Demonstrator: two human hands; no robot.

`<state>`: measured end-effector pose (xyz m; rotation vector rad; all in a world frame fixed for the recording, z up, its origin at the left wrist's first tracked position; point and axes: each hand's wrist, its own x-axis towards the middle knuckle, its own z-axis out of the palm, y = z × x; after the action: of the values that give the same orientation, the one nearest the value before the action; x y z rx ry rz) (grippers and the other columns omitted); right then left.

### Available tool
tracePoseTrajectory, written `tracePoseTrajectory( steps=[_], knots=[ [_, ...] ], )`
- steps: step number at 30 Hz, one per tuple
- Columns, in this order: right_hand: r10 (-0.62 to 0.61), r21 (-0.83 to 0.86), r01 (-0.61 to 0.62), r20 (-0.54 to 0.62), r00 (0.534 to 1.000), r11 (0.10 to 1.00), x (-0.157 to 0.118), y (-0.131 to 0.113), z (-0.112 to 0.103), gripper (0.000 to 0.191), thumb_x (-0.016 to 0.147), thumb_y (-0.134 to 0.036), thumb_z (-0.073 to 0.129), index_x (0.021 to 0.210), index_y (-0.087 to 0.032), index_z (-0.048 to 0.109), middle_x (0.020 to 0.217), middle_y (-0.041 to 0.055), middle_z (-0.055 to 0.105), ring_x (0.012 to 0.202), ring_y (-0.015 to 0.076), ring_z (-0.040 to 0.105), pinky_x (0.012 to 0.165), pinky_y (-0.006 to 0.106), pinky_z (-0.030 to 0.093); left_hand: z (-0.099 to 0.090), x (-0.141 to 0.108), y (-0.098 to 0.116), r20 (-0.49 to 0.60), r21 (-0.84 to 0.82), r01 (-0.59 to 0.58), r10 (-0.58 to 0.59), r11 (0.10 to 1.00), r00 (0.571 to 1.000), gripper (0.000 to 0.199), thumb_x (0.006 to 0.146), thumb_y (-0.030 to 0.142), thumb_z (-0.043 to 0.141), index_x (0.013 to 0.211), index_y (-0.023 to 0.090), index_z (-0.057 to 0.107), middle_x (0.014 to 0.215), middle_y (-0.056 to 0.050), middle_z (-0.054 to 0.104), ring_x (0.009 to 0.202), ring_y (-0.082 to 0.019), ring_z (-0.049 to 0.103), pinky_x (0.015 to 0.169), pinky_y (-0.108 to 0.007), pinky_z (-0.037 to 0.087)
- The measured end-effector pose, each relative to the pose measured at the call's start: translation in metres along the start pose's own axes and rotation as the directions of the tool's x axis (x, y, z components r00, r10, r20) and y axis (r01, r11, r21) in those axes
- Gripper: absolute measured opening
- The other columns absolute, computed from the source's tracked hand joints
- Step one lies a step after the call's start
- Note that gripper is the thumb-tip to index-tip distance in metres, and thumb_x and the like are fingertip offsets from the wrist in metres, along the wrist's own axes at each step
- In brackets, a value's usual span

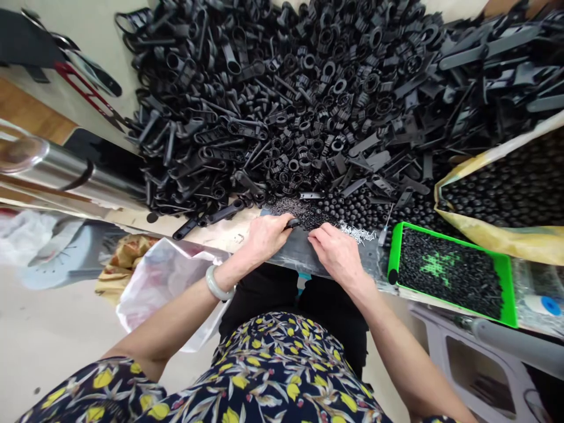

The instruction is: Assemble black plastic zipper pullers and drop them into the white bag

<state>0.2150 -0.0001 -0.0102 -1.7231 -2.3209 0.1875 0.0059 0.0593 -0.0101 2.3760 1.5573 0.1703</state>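
My left hand [269,236] pinches a small black plastic part [292,223] between thumb and fingers, just above the front edge of the work surface. To its right, my right hand [335,249] has its thumb and fingertips pressed together; whatever they hold is too small or hidden to make out. Beyond both hands lies a heap of tiny brownish-grey pieces [286,205]. A scatter of short silvery pins [360,234] lies beside the right hand's knuckles, with black balls [348,207] behind them. The hands are apart from each other.
A large pile of black plastic parts [304,111] covers the table. At right are a green tray [395,252] of small black pieces, a thin tool [386,226] and a yellow-edged bag [506,232] of balls. Left are a steel flask [106,179], red-handled tool [88,94] and white plastic bag [167,294].
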Motion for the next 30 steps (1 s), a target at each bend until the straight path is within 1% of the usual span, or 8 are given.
tracePoseTrajectory(
  steps=[5,8,10,12,15,18,24,30],
  knots=[
    [-0.011,0.041,0.015,-0.078,0.997,0.999,-0.008,0.001,0.004,0.027,0.110,-0.030,0.048,0.100,-0.022,0.072,0.093,0.0045,0.070,0.084,0.0168,0.066,0.070,0.030,0.042,0.004,-0.006,-0.005,-0.053,-0.086,0.026,-0.031,0.996,0.998,0.029,0.095,0.024,0.064,0.120,0.026,0.078,0.098,-0.008,0.082,0.089,-0.029,0.075,0.078,-0.036,0.050],
    [0.029,0.241,0.006,-0.144,0.989,0.970,-0.009,-0.002,0.003,0.025,0.110,-0.028,0.050,0.102,-0.022,0.073,0.095,0.0044,0.071,0.085,0.0162,0.066,0.075,0.029,0.046,0.000,-0.014,0.000,-0.092,-0.380,0.071,-0.114,0.922,0.989,0.021,0.096,0.030,0.064,0.106,0.022,0.080,0.096,-0.006,0.081,0.087,-0.025,0.073,0.079,-0.033,0.050],
    [0.118,0.486,-0.019,-0.173,0.978,0.874,-0.007,-0.008,0.000,0.019,0.107,-0.029,0.057,0.102,-0.022,0.073,0.095,0.0032,0.071,0.082,0.0150,0.066,0.075,0.028,0.049,-0.006,-0.020,0.008,-0.052,-0.639,0.112,-0.188,0.761,0.981,0.023,0.095,0.038,0.066,0.094,0.019,0.079,0.087,-0.005,0.077,0.078,-0.019,0.069,0.072,-0.029,0.049],
    [0.239,0.722,-0.056,-0.154,0.959,0.689,-0.006,-0.015,-0.003,0.014,0.103,-0.031,0.063,0.101,-0.023,0.074,0.095,0.0019,0.072,0.076,0.0136,0.066,0.071,0.028,0.052,-0.011,-0.027,0.018,0.091,-0.829,0.201,-0.230,0.522,0.969,0.027,0.092,0.044,0.069,0.091,0.018,0.076,0.068,0.000,0.066,0.060,-0.012,0.058,0.058,-0.024,0.043],
    [0.331,0.884,-0.072,-0.097,0.939,0.462,-0.006,-0.024,-0.006,0.011,0.099,-0.033,0.069,0.098,-0.024,0.076,0.095,0.0022,0.072,0.078,0.0146,0.068,0.069,0.028,0.055,-0.013,-0.037,0.032,0.311,-0.918,0.349,-0.206,0.189,0.928,0.036,0.084,0.050,0.077,0.095,0.016,0.073,0.051,0.009,0.042,0.044,-0.006,0.035,0.044,-0.020,0.028],
    [0.329,0.906,-0.084,-0.063,0.942,0.415,-0.010,-0.028,-0.005,0.013,0.097,-0.035,0.071,0.096,-0.025,0.078,0.096,0.0044,0.073,0.086,0.0177,0.069,0.072,0.030,0.057,-0.011,-0.043,0.038,0.397,-0.914,0.406,-0.179,0.012,0.900,0.046,0.075,0.054,0.086,0.093,0.016,0.068,0.052,0.011,0.038,0.043,-0.004,0.029,0.041,-0.019,0.023],
    [0.338,0.946,-0.172,0.073,0.938,0.275,-0.021,-0.028,-0.004,0.017,0.094,-0.041,0.073,0.096,-0.026,0.080,0.098,0.0046,0.071,0.079,0.0167,0.068,0.065,0.029,0.063,-0.012,-0.047,0.040,0.444,-0.896,0.442,-0.141,-0.043,0.885,0.047,0.074,0.053,0.089,0.091,0.015,0.066,0.055,0.011,0.039,0.044,-0.003,0.030,0.041,-0.018,0.021],
    [0.419,0.971,-0.160,0.072,0.905,0.179,-0.027,-0.034,0.000,0.013,0.093,-0.038,0.076,0.095,-0.025,0.079,0.095,0.0021,0.068,0.069,0.0126,0.066,0.062,0.027,0.063,-0.010,-0.048,0.045,0.459,-0.888,0.450,-0.145,-0.093,0.877,0.048,0.075,0.053,0.089,0.092,0.015,0.066,0.056,0.011,0.040,0.044,-0.003,0.029,0.041,-0.019,0.020]
  ],
)
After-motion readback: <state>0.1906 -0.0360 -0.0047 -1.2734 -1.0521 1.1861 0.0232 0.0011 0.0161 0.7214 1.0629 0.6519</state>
